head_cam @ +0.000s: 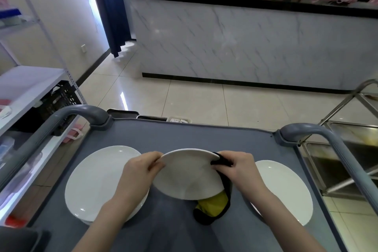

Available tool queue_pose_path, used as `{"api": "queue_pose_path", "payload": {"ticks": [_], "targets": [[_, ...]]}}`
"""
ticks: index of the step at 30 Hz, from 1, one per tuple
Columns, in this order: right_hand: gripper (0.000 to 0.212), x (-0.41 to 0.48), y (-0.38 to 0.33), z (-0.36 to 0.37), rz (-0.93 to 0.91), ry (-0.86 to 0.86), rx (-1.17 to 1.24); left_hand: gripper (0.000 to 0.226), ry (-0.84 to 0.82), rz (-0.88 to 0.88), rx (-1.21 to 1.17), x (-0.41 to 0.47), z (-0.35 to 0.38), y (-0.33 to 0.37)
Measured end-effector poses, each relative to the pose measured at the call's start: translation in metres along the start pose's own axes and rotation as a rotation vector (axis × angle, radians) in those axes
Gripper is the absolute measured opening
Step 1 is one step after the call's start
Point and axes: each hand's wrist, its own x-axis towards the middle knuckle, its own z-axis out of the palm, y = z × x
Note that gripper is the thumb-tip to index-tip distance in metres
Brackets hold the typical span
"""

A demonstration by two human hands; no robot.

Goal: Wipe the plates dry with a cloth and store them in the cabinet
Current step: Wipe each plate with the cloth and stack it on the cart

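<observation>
A white plate is held tilted above the grey cart top. My left hand pinches its left rim. My right hand grips a black and yellow cloth against the plate's right rim; the cloth hangs down below the plate. A stack of white plates lies on the cart to the left, partly under my left forearm. A single white plate lies on the right, partly behind my right forearm.
The cart has grey handles at the far left and far right. A white shelf unit stands to the left, a steel sink stand to the right, and a marble-fronted counter across the tiled floor.
</observation>
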Motion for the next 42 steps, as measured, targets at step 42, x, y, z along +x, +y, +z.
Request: {"api": "queue_pose_path", "payload": {"ticks": [42], "targets": [[0.018, 0.003, -0.014, 0.003, -0.048, 0.020, -0.070, 0.004, 0.036, 0.132, 0.076, 0.007, -0.007, 0.011]]}}
